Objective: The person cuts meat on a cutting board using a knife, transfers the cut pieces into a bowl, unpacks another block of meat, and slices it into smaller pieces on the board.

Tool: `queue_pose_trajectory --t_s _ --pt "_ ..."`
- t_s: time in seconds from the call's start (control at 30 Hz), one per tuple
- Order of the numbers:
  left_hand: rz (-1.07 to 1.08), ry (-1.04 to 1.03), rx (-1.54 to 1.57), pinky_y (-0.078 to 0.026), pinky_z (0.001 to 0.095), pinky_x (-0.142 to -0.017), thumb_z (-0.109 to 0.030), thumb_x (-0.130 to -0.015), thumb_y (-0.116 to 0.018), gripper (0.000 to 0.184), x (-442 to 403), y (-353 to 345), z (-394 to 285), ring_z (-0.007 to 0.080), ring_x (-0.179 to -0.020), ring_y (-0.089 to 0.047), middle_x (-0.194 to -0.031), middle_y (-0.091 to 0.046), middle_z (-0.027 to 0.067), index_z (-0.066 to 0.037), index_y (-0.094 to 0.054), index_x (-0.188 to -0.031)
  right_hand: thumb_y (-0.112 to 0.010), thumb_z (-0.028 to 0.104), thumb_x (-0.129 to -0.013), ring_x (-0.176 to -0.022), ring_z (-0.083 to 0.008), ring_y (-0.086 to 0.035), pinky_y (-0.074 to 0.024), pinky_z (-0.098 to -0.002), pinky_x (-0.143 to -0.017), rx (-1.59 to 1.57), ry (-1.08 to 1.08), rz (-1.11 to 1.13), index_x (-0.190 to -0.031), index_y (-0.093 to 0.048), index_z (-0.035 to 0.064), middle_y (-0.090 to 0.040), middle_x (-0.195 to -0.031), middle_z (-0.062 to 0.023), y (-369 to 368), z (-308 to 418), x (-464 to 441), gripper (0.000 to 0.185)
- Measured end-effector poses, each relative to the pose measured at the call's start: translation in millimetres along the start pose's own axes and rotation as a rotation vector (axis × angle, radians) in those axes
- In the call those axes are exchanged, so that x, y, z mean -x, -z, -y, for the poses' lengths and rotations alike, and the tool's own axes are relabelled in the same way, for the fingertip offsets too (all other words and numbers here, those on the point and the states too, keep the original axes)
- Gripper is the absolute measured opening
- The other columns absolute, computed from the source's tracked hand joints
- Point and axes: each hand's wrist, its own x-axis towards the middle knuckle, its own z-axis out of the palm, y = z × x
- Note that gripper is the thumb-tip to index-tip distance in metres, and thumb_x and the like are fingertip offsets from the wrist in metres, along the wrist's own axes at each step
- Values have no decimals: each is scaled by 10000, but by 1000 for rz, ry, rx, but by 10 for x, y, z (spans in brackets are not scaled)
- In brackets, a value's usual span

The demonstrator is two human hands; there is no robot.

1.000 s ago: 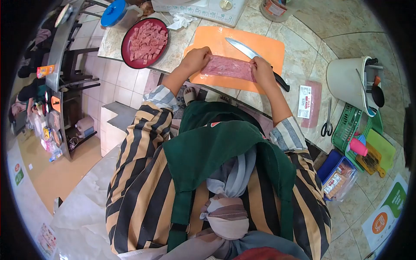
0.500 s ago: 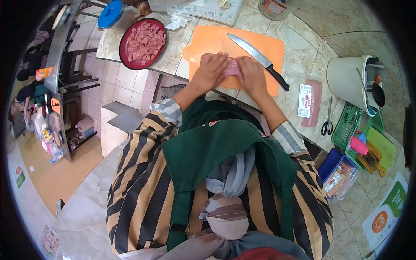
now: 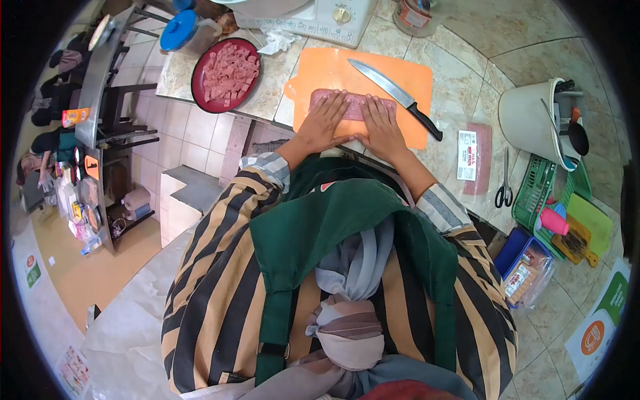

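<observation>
On the orange cutting board (image 3: 320,70) lies a flat pinkish block of ground meat (image 3: 354,109). My left hand (image 3: 323,121) rests on its left part, with the fingers stretched out. Over the right part, my right hand (image 3: 382,129) also lies flat, fingers extended and touching the meat. A knife with a black handle (image 3: 425,122) lies slantwise across the board's right side, its blade pointing up and left. To the left, a dark red plate (image 3: 198,83) holds many cut pieces of meat (image 3: 230,72).
Right of the board are a packaged slab of meat (image 3: 482,160) and scissors (image 3: 505,187). Farther right stand a white bucket (image 3: 523,117) with utensils, a green basket (image 3: 533,183) and a blue tray (image 3: 510,250). A blue-lidded container (image 3: 179,30) is behind the plate.
My hands have gone from curling around the meat to lying flat on top of it. More of the meat block shows now. The view has shifted slightly.
</observation>
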Motion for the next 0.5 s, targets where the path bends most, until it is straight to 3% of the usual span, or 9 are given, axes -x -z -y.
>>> queue_pose_trajectory --t_s 0.1,0.13,0.17,0.23,0.27,0.33,0.5 --pt "70 66 -77 -180 507 -1165 -568 -869 -568 905 -6 6 -47 354 -1451 -206 -1559 -220 209 32 -264 -1475 -667 370 -823 -1433 -313 -260 -185 -484 -1166 -74 -16 114 -1431 -376 11 -307 -1528 -185 76 -99 -46 764" --pt "30 83 -76 -160 527 -1163 -585 -860 -566 885 -17 21 -95 361 -1455 -189 -1563 -220 195 -27 -283 -1486 -672 247 -804 -1358 -344 -367 -276 -457 -1127 -142 -30 33 -1360 -462 8 -423 -1443 -191 213 -144 -71 641" --pt "34 80 -78 -160 527 -1163 -585 -860 -566 885 -57 27 -113 361 -1455 -189 -1563 -220 195 -27 -283 -1486 -672 247 -804 -1358 -344 -367 -276 -457 -1127 -145 -33 30 -1360 -462 8 -423 -1443 -191 291 -223 -67 641" --pt "26 -57 -88 -155 529 -1162 -595 -844 -579 854 -140 57 -145 367 -1456 -182 -1564 -230 176 -108 -308 -1492 -625 117 -804 -1200 -369 -488 -377 -455 -1031 -59 -209 -334 -1269 -548 22 -542 -1269 -179 365 -431 4 482" --pt "30 -63 -84 -155 529 -1162 -595 -844 -579 854 -138 31 -149 367 -1456 -182 -1564 -230 176 -108 -308 -1492 -625 117 -804 -1200 -369 -488 -377 -455 -1031 -57 -217 -334 -1269 -548 22 -542 -1269 -179 399 -504 84 482" --pt "128 -158 -131 -162 542 -1155 -576 -855 -579 798 -184 -36 -148 374 -1453 -184 -1565 -236 164 -163 -326 -1489 -581 44 -811 -1051 -354 -544 -439 -452 -913 -94 -384 -305 -1194 -600 56 -573 -1132 -158 470 -633 200 384" --pt "136 -155 -85 -207 559 -1133 -471 -869 -596 689 -309 -44 -215 382 -1377 -301 -1486 -339 183 -124 -395 -1429 -593 67 -805 -938 -309 -561 -459 -424 -803 126 -342 -200 -1207 -575 103 -576 -1041 -117 387 -681 299 404"
